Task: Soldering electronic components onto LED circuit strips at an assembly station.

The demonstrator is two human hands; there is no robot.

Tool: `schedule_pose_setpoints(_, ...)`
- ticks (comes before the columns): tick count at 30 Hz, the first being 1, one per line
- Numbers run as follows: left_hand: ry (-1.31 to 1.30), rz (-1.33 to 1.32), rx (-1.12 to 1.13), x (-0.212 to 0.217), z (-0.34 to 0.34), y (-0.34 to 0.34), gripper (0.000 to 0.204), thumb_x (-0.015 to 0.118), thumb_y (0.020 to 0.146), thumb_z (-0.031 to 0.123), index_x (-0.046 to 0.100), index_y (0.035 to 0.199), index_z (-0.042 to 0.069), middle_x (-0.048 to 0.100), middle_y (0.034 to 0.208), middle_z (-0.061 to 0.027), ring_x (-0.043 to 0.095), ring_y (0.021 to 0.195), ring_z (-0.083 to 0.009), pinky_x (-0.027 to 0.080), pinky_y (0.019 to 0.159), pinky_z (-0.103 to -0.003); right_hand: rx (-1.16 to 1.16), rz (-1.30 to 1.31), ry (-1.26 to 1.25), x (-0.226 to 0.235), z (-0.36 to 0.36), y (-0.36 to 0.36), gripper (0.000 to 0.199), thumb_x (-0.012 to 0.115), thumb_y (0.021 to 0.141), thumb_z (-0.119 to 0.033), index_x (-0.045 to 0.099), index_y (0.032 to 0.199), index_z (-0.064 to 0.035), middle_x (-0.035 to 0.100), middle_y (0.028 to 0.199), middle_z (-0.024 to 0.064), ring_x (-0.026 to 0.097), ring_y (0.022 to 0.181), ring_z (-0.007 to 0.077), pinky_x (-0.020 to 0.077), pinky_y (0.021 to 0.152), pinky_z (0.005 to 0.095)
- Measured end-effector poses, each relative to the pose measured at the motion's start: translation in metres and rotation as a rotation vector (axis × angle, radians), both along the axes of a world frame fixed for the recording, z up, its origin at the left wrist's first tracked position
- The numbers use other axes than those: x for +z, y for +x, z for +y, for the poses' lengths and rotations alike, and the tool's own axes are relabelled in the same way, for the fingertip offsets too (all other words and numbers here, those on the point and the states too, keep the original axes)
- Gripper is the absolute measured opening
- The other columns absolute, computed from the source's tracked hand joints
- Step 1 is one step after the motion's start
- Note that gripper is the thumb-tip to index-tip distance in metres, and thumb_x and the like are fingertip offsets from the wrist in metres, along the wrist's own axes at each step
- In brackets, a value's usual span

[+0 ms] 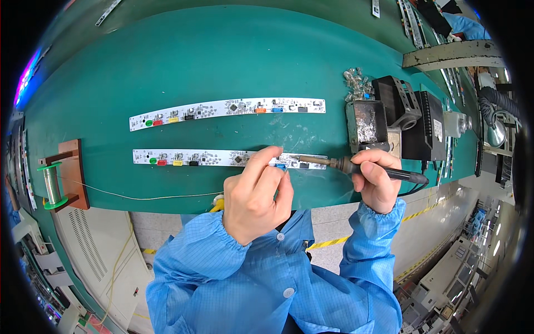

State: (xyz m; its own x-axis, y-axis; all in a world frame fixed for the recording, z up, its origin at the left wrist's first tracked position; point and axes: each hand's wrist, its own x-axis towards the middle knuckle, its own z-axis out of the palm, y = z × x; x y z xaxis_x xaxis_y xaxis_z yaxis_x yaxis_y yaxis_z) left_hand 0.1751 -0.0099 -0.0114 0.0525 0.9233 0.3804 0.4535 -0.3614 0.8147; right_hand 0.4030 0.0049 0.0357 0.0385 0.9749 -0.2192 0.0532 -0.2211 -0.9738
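Note:
My right hand [378, 177] is closed around the black handle of a soldering iron [339, 163]. The iron's tip points left and meets the right part of the nearer white circuit board [214, 157], a long narrow strip with coloured connectors. My left hand [258, 195] is closed in a pinch over the same board, just left of the iron tip. A thin solder wire [139, 197] runs from a spool [52, 186] on the left to this hand; its end between the fingers is hidden. Beyond lies a second circuit board [222, 109], slightly bowed in this view.
The green mat [233, 55] covers the bench. At right stand a soldering iron holder [397, 103], a black box-shaped unit [428, 125] and a metal tray [367, 125] with a pile of small metallic parts [357, 83] behind it. The spool hangs on a brown stand [75, 172].

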Motion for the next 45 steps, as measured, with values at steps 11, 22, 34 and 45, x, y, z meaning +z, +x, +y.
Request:
schedule_pose_setpoints(11, 0.104, -0.063, 0.005, -0.003, 0.004, -0.004, 0.014, 0.069, 0.067, -0.005, 0.058, 0.074, 0.0, 0.066, 0.104, -0.0178, 0.062, 0.055, -0.0218, 0.047, 0.043, -0.032, -0.307, -0.163, 0.66, -0.028, -0.056, -0.01, 0.032, 0.053, 0.097, -0.027, 0.061, 0.105, 0.0026, 0.061, 0.087, 0.0171, 0.054, 0.064, 0.0195, 0.0455, 0.062, 0.0306)
schedule_pose_setpoints(22, 0.19, 0.123, 0.07, 0.043, -0.02, -0.067, 0.027, 0.068, 0.069, -0.007, 0.07, 0.095, -0.001, 0.065, 0.106, -0.0188, 0.061, 0.079, -0.0277, 0.05, 0.063, -0.033, -0.229, -0.621, 0.654, -0.053, -0.059, -0.015, 0.039, 0.055, 0.097, -0.017, 0.054, 0.127, 0.0077, 0.065, 0.113, 0.0227, 0.063, 0.099, 0.0266, 0.0479, 0.093, 0.0379)
schedule_pose_setpoints(34, -0.095, 0.493, 0.524, 0.014, 0.019, -0.18, 0.016, 0.069, 0.085, 0.01, 0.069, 0.096, -0.001, 0.064, 0.083, -0.0099, 0.058, 0.062, -0.02, 0.046, 0.055, -0.032, -0.13, -0.92, 0.67, -0.042, -0.013, -0.06, 0.046, 0.066, 0.083, 0.005, 0.057, 0.128, 0.0009, 0.066, 0.118, 0.0166, 0.065, 0.101, 0.0297, 0.0509, 0.089, 0.0364)
schedule_pose_setpoints(45, -0.263, 0.114, 0.395, 0.01, 0.02, -0.183, 0.013, 0.07, 0.088, 0.006, 0.065, 0.095, -0.003, 0.062, 0.073, -0.0017, 0.051, 0.06, -0.0045, 0.04, 0.053, -0.021, -0.176, -0.756, 0.688, -0.047, -0.012, -0.065, 0.048, 0.068, 0.076, 0.01, 0.06, 0.122, 0.0011, 0.066, 0.111, 0.0202, 0.067, 0.096, 0.0336, 0.0534, 0.083, 0.0372)
